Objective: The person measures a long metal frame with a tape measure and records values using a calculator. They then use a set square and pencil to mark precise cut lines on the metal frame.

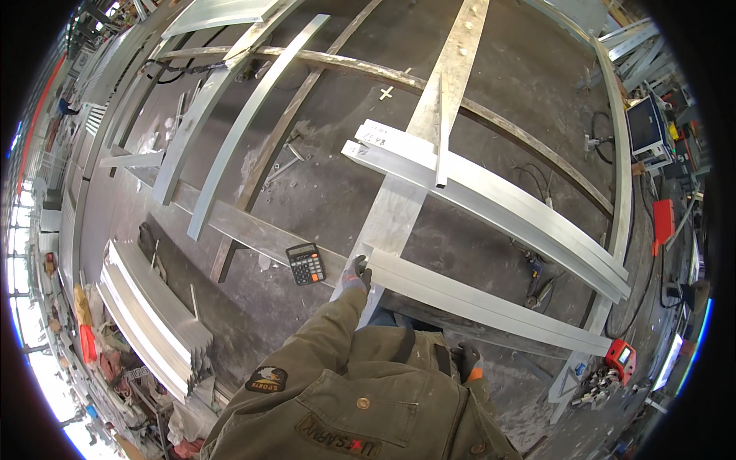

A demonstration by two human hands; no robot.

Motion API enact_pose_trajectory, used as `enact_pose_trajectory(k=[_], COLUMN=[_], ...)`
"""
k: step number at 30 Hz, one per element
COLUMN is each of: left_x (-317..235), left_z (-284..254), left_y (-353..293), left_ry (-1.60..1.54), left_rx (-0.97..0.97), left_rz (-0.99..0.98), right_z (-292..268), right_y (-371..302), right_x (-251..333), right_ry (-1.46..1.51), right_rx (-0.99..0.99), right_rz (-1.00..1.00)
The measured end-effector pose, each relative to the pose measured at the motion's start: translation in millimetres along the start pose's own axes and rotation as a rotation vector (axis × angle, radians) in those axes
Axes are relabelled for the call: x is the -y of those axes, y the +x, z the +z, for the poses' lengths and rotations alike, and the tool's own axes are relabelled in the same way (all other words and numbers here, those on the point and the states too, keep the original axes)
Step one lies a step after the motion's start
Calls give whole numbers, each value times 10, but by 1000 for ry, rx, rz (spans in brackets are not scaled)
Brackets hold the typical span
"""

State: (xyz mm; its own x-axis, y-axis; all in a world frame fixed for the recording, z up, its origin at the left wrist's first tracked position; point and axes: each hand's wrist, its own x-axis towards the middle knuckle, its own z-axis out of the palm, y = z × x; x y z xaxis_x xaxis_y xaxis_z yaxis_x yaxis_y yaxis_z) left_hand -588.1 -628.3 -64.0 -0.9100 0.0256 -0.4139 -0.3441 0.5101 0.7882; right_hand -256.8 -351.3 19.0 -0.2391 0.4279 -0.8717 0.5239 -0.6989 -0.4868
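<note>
Calc point(306, 264) = ref. pt. Bar point(475, 295), pale metal, is lying R of calc, its L end near it, the rest running off well to the R. Long axis is slanting: L end pointing up toward calc's side, far end pointing down-R, away from calc, finishing at red device point(621, 360). Lens is bending the edges, so true straightness n/a. Broad plank point(395, 218) is passing under bar's L end, just R of calc.

L hand point(356, 274), gloved, is touching bar's L end, just R of calc. L forearm is reaching up from below calc, sleeve point(322, 330) bent at elbow, wrist approx. in line. Fingers are curling narrow at the end; can't tell if gripping or just resting.

R hand point(466, 359), dark glove w/ orange cuff, is hanging low by the body, well R of and below calc, apart from bar. Fingers are looking part-bent; can't tell if holding anything.

Also: long bars point(498, 195) are lying up-R of calc, roughly parallel to bar, thin strip point(442, 115) crossing them. Pile of metal strips point(153, 322) is sitting well L of calc, slightly lower.
</note>
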Motion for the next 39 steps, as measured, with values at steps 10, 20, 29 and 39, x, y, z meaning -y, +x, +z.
enact_pose_trajectory(k=[10,20,29,39], left_x=[130,-278,-697,-791], left_z=[-27,-622,-67,290], left_y=[95,85,63,274], left_ry=[127,1180,1315,1517], left_rx=[35,541,535,636], left_rz=[100,155,546,617], right_z=[-46,-168,309,-89], right_y=[79,359,10,-282], right_x=[-79,-571,-406,-315], right_ry=[-43,229,106,-410], right_rx=[-3,99,-73,-496], right_rz=[-7,47,111,-202])
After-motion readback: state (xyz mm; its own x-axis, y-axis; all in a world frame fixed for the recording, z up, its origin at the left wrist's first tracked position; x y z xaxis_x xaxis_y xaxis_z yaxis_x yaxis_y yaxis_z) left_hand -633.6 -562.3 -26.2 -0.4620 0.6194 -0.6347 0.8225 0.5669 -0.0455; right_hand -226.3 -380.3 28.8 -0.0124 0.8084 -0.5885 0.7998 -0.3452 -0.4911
